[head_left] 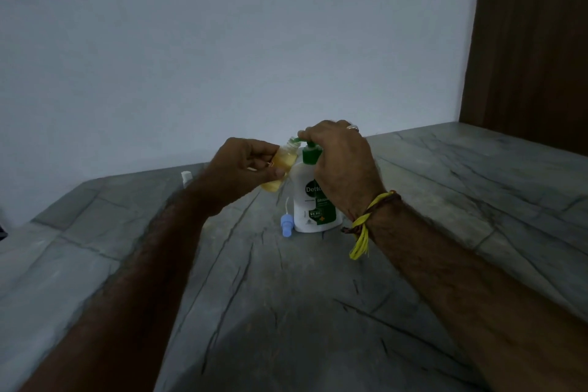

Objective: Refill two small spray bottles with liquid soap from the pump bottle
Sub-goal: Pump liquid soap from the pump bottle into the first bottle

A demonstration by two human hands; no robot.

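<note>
Your left hand [245,169] grips the small bottle [281,165], tilted, open neck right under the pump bottle [313,200] spout. Your right hand [342,162] presses the pump head. Blue spray cap [286,226] lies on the worktop [318,312], beside the pump bottle.

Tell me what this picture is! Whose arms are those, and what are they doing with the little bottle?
The camera sits on a person's head, so you see that person's own arms reaching forward. The left hand grips a small spray bottle with yellowish soap inside and its top off. The right hand rests on top of the pump bottle, a white one with a green label, whose green spout points at the little bottle's open mouth. The pump bottle stands on a grey stone table. Beside it lies a blue spray cap with a thin white tube, probably the small bottle's top.
</note>
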